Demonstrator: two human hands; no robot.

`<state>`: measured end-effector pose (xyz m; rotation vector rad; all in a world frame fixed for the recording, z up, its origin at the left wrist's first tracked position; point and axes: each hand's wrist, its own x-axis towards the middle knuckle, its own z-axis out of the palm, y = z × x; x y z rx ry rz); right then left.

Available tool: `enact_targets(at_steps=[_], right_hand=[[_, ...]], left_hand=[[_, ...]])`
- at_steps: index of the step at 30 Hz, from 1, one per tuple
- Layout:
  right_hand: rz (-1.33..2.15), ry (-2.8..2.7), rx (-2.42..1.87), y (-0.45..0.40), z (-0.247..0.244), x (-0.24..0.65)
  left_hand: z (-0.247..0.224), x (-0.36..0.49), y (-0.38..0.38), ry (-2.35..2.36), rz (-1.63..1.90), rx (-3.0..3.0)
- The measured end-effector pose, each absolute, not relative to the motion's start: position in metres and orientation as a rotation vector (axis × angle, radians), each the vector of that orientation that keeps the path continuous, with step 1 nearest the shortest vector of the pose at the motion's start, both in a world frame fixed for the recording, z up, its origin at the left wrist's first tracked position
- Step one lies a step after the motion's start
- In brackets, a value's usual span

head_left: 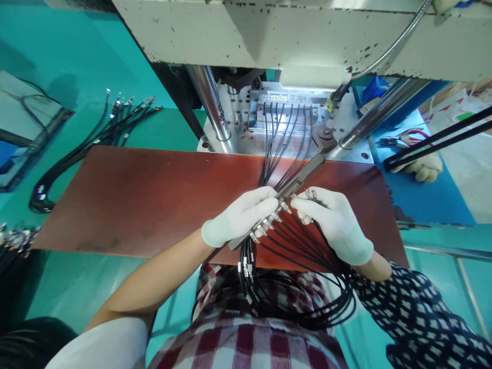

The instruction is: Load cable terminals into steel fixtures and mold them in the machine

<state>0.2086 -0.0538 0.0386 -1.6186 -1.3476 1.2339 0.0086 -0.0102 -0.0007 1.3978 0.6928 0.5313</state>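
My left hand point(246, 212), in a white glove, grips a long metal bar point(310, 169) that lies slantwise above the brown board point(154, 200). A row of small metal connectors point(265, 225) with black cables sits along the bar's lower side. My right hand point(334, 218), gloved too, is closed in a pinch on cable connectors point(312, 195) beside the bar; the fingers partly hide them. From there the black cables point(326, 315) loop down over my lap and back up under the bar. More black cables point(269, 159) run from the board into the metal mould point(282, 120).
A press with a beige beam point(246, 38) and steel posts point(209, 102) point(378, 115) stands over the mould. At left lies a cable bundle point(73, 159). On the blue surface at right are pliers point(403, 139) and a work glove point(425, 166).
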Motion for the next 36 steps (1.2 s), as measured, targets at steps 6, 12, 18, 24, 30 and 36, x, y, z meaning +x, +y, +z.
enact_targets(at_steps=[6, 12, 18, 24, 30, 36], right_hand=[[1.245, -1.366, -1.635, -0.053, 0.032, 0.207], [1.212, -1.406, -1.674, -0.057, 0.027, 0.208], [1.169, -1.343, -1.654, -0.062, 0.037, 0.215], [1.032, -1.419, -1.814, -0.062, 0.028, 0.219], [0.977, -1.355, -1.762, -0.067, 0.020, 0.224], [1.238, -1.223, -1.643, -0.060, 0.038, 0.215]], left_hand=[[0.004, 0.009, -0.011, 0.763, 0.511, 1.725], [0.004, 0.010, -0.012, 0.805, 0.512, 1.748], [0.006, 0.011, -0.008, 0.772, 0.555, 1.646], [0.003, 0.009, -0.008, 0.723, 0.552, 1.578], [0.002, 0.009, -0.009, 0.719, 0.513, 1.446], [0.005, 0.008, -0.007, 0.700, 0.512, 1.480]])
